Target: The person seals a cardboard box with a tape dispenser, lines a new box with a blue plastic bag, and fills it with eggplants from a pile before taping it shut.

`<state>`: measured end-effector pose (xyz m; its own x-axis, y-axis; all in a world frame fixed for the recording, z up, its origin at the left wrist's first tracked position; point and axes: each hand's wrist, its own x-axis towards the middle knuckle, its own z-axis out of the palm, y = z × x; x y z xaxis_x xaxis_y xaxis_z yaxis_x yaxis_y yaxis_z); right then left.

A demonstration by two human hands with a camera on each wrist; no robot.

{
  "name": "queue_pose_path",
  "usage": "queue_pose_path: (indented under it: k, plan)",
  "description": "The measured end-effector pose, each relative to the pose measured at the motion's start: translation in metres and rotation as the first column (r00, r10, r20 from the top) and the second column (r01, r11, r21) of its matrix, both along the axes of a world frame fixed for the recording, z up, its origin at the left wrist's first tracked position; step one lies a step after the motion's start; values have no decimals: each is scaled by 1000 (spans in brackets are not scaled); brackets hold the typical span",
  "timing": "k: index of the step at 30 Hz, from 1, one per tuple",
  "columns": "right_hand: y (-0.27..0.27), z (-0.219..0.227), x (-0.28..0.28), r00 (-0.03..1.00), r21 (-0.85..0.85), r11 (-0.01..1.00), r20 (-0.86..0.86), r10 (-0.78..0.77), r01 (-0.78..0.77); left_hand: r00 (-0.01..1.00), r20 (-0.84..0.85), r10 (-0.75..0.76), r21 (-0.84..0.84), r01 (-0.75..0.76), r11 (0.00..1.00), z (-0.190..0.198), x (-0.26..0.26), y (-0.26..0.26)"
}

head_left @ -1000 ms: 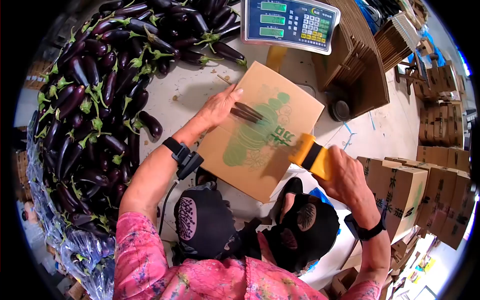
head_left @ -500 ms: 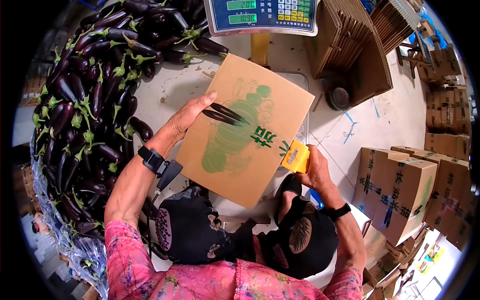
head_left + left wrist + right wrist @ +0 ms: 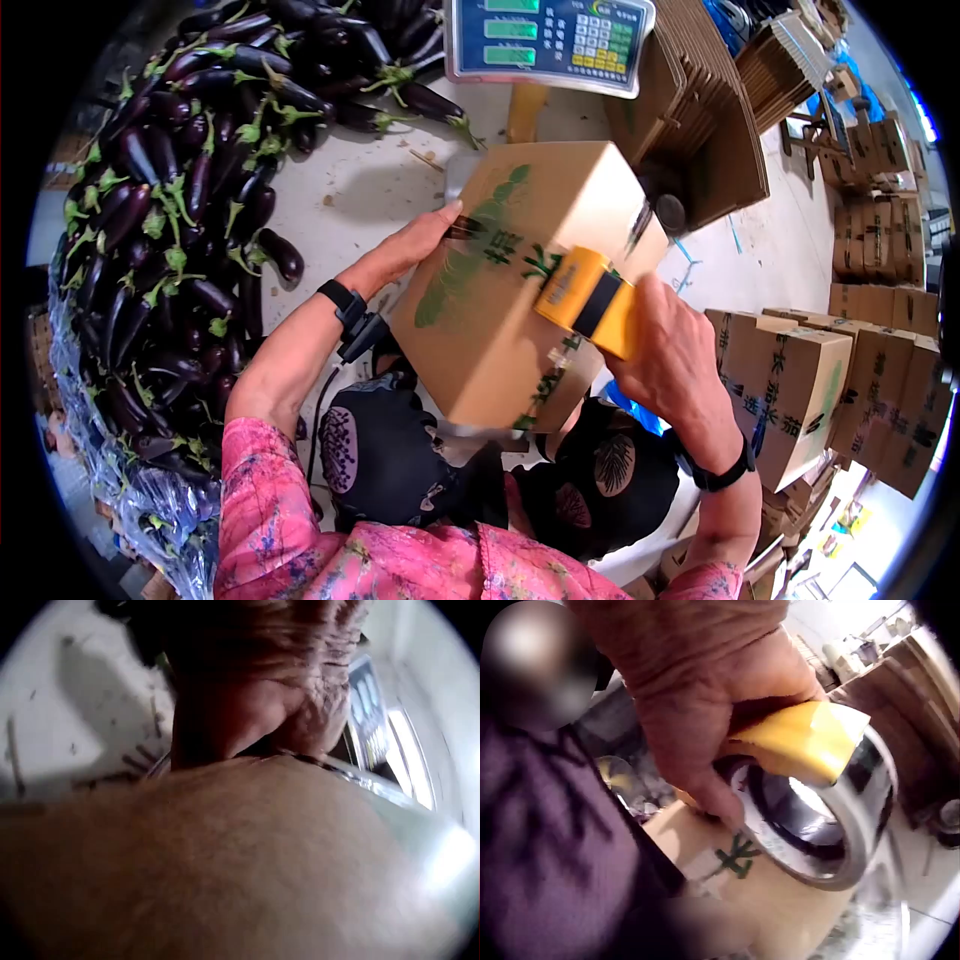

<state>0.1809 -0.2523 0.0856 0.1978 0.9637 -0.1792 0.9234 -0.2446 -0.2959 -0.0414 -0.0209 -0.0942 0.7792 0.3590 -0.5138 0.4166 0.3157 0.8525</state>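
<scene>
A closed cardboard carton (image 3: 480,290) with green print is tilted over the person's lap, two of its faces in view. At its left edge my left hand (image 3: 425,238) grips it, thumb on the printed face and the other fingers hidden beneath. In the left wrist view the same hand (image 3: 262,697) is dark and seen from behind. My right hand (image 3: 665,350) grips a yellow tape dispenser (image 3: 575,290) over the carton's right-hand face. The right wrist view shows its wide roll of clear tape (image 3: 855,847) close to the carton.
A large heap of eggplants (image 3: 150,260) covers the left side, with plastic sheeting (image 3: 150,510) along its edge. A scale display (image 3: 550,40) stands on a post behind the carton. Flattened cartons (image 3: 700,130) are stacked back right; printed cartons (image 3: 780,390) stand at right.
The carton has tipped so its right-hand face shows more. The tape dispenser went down beside the carton's right edge, then rose again over that face. My left hand keeps hold of the left edge.
</scene>
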Motion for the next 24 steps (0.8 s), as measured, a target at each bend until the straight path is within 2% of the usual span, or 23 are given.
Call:
queue_pose_path:
  k: [1, 2, 3, 5, 6, 8, 13, 14, 16, 17, 18, 21, 23, 24]
  plan:
    - [15, 4, -9, 999, 25, 999, 16, 28, -29, 992, -115, -49, 211, 73, 975, 1, -5, 10]
    - [28, 4, -15, 998, 67, 996, 3, 64, -64, 1000, -26, -15, 252, 21, 967, -5, -7, 12]
    - [41, 7, -22, 998, 36, 997, -2, 68, -68, 998, 65, 12, 290, -30, 957, -11, -10, 15]
    - [65, 7, -38, 998, 37, 997, 13, 64, -64, 976, 197, 92, 329, -154, 932, 42, 6, -5]
    - [77, 11, -46, 997, -4, 998, 20, 70, -70, 985, 161, 54, 394, -115, 912, 90, 13, -14]
    - [88, 14, -53, 996, -30, 995, 10, 93, -92, 993, 96, 74, 477, -112, 872, 67, 8, 0]
    - [104, 10, -55, 989, 45, 988, 42, 145, -147, 998, -65, 13, 728, 38, 685, 59, 2, 15]
    - [109, 8, -57, 986, 58, 985, 60, 158, -161, 995, -101, 25, 724, 56, 687, 57, -3, 19]
    - [116, 4, -65, 981, 103, 977, 77, 178, -185, 989, -142, -30, 809, 133, 572, 67, -10, 21]
    - [119, 8, -69, 983, 62, 981, 45, 179, -181, 985, -167, -53, 846, 170, 505, 70, -13, 24]
    - [123, 15, -73, 984, 26, 984, 12, 178, -178, 999, -46, -25, 895, 52, 444, 67, -14, 25]
    - [118, 20, -75, 984, 6, 984, -1, 176, -176, 996, -79, 29, 945, 66, 319, 64, -16, 21]
    - [107, 21, -72, 986, -7, 986, 22, 167, -167, 983, -123, 135, 876, 44, 480, 70, -11, 19]
    - [98, 18, -67, 981, 64, 981, 70, 180, -185, 971, -152, 183, 832, 26, 554, 74, -11, 19]
